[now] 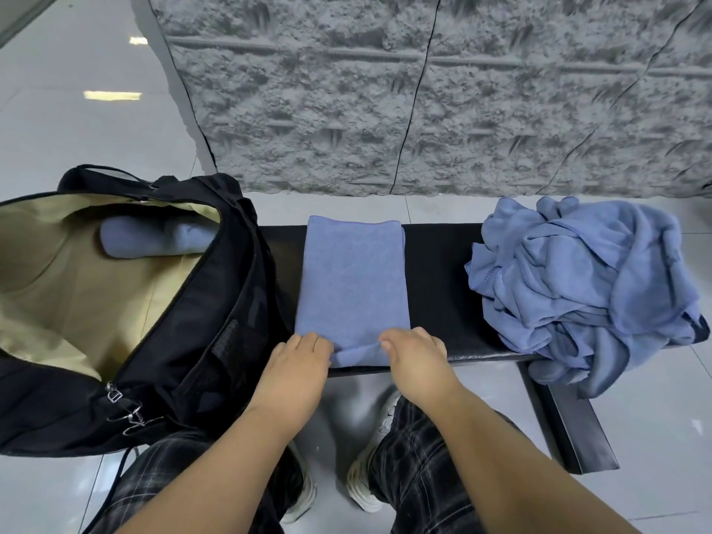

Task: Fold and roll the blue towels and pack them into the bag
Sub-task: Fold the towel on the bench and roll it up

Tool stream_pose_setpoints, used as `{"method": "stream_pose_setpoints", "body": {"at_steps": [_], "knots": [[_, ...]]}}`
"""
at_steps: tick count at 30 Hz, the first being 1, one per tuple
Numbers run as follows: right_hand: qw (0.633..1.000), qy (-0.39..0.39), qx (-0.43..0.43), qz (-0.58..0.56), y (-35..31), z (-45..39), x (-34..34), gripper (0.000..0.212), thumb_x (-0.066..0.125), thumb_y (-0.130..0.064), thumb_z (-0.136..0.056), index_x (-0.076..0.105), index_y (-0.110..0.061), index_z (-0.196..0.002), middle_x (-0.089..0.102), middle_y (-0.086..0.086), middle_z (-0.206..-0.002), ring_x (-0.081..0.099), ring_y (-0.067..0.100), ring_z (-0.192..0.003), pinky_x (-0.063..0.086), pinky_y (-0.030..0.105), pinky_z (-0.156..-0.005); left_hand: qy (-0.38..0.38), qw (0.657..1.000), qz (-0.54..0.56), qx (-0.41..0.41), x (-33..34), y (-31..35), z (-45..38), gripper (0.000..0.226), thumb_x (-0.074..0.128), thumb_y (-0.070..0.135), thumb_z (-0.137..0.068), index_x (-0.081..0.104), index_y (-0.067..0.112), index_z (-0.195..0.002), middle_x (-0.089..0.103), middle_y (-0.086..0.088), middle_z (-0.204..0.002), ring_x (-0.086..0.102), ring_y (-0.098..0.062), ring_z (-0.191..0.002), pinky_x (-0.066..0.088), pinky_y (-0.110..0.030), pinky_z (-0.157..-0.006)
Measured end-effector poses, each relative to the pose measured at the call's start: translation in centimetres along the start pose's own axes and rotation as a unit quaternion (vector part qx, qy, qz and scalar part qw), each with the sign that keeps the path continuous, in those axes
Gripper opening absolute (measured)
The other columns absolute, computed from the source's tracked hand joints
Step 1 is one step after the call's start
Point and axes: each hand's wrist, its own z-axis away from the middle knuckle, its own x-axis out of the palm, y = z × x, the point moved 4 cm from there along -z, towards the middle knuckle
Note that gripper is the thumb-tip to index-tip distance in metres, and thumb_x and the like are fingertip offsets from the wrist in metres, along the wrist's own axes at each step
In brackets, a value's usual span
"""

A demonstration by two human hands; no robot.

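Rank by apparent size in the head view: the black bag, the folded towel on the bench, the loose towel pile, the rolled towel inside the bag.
1. black bag, largest
2. loose towel pile
3. folded towel, smaller than the pile, though bunching makes that unsure
4. rolled towel, smallest, partly hidden

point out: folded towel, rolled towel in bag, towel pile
folded towel [352,279], head view, middle of its flat top
rolled towel [150,240], head view, its side, inside the bag
towel pile [581,279], head view, centre of the heap
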Motion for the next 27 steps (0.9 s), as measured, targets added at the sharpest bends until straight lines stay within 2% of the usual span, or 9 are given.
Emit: {"method": "stream_pose_setpoints", "body": {"at_steps": [3, 6, 9, 13, 15, 17, 19, 22, 27], "knots": [[1.000, -0.002, 0.014, -0.010, -0.1, 0.4, 0.1, 0.023, 0.031, -0.015, -0.100, 0.051, -0.022, -0.110, 0.054, -0.006, -0.093, 0.041, 0.019, -0.093, 0.026, 0.031, -0.084, -0.051, 0.998, 0.041, -0.007, 0.2, -0.5, 0.0, 0.031, 0.050, 0.013, -0.091, 0.050, 0.022, -0.121, 0.053, 0.006, -0.114, 0.050, -0.018, -0.107, 0.024, -0.024, -0.075], [0.998, 0.029, 0.022, -0.044, -0.3, 0.6, 0.0, 0.019, 0.035, -0.021, -0.101, 0.045, -0.025, -0.116, 0.046, -0.008, -0.100, 0.042, 0.018, -0.096, 0.026, 0.030, -0.084, -0.049, 0.996, 0.057, -0.042, 0.1, -0.5, -0.4, 0.027, 0.031, 0.020, -0.100, 0.048, 0.025, -0.121, 0.053, 0.008, -0.117, 0.040, -0.017, -0.111, 0.018, -0.026, -0.076], [0.996, 0.069, 0.048, -0.037, 0.1, 0.4, 0.1, 0.014, 0.041, -0.028, -0.099, 0.050, -0.023, -0.108, 0.040, -0.005, -0.105, 0.043, 0.018, -0.105, 0.024, 0.029, -0.079, 0.033, 0.996, 0.062, -0.061, -0.5, -0.6, -0.5, 0.005, 0.048, 0.019, -0.095, 0.050, 0.024, -0.095, 0.055, 0.007, -0.092, 0.044, -0.020, -0.096, 0.024, -0.030, -0.075], [0.992, 0.100, 0.073, 0.003, 0.5, 0.1, -0.1, 0.023, 0.046, -0.039, -0.097, 0.059, -0.021, -0.102, 0.044, -0.002, -0.109, 0.036, 0.019, -0.104, 0.022, 0.027, -0.078, 0.114, 0.993, 0.018, -0.002, -0.9, -0.1, -0.5, 0.042, 0.075, -0.005, -0.047, 0.057, 0.019, -0.077, 0.052, 0.003, -0.078, 0.037, -0.019, -0.079, 0.025, -0.031, -0.065], [0.991, 0.104, 0.081, 0.003, 0.6, 0.1, -0.1, 0.025, 0.046, -0.041, -0.096, 0.060, -0.021, -0.104, 0.045, -0.001, -0.109, 0.037, 0.019, -0.104, 0.023, 0.027, -0.078, 0.111, 0.993, -0.022, 0.031, -0.9, 0.7, -0.4, 0.037, 0.075, 0.000, -0.043, 0.064, 0.016, -0.074, 0.054, 0.001, -0.074, 0.039, -0.019, -0.076, 0.025, -0.029, -0.064], [0.990, 0.107, 0.088, 0.004, 0.6, 0.0, -0.1, 0.025, 0.047, -0.041, -0.096, 0.059, -0.021, -0.104, 0.046, -0.001, -0.109, 0.037, 0.019, -0.105, 0.026, 0.027, -0.080, 0.106, 0.993, -0.028, 0.040, -0.6, 1.1, -0.1, 0.016, 0.069, 0.023, -0.062, 0.066, 0.015, -0.075, 0.056, 0.002, -0.071, 0.048, -0.019, -0.073, 0.030, -0.028, -0.066], [0.988, 0.126, 0.084, -0.002, 0.5, 0.2, -0.3, 0.021, 0.051, -0.039, -0.094, 0.058, -0.021, -0.102, 0.045, -0.001, -0.107, 0.037, 0.019, -0.102, 0.028, 0.028, -0.080, 0.054, 0.997, -0.044, 0.041, 0.2, 1.0, 0.1, 0.032, 0.077, 0.038, -0.059, 0.067, 0.015, -0.080, 0.058, 0.003, -0.073, 0.055, -0.019, -0.070, 0.041, -0.028, -0.064], [0.983, 0.176, 0.030, -0.034, -0.1, 0.3, -0.7, 0.009, 0.061, -0.023, -0.089, 0.058, -0.014, -0.091, 0.042, 0.000, -0.095, 0.036, 0.018, -0.089, 0.028, 0.029, -0.072, 0.055, 0.997, -0.041, 0.034, 0.2, 1.0, 0.0, 0.041, 0.090, 0.027, -0.048, 0.067, 0.013, -0.079, 0.057, -0.001, -0.079, 0.049, -0.021, -0.076, 0.048, -0.031, -0.057], [0.989, 0.140, -0.009, -0.053, -0.5, 0.0, -0.5, 0.005, 0.052, -0.012, -0.093, 0.056, -0.011, -0.091, 0.038, -0.006, -0.089, 0.039, 0.015, -0.085, 0.028, 0.027, -0.063, 0.140, 0.988, -0.027, 0.052, -0.8, 2.0, 0.3, 0.061, 0.074, 0.002, -0.051, 0.055, 0.017, -0.107, 0.051, -0.003, -0.094, 0.046, -0.022, -0.085, 0.043, -0.032, -0.072]]}}
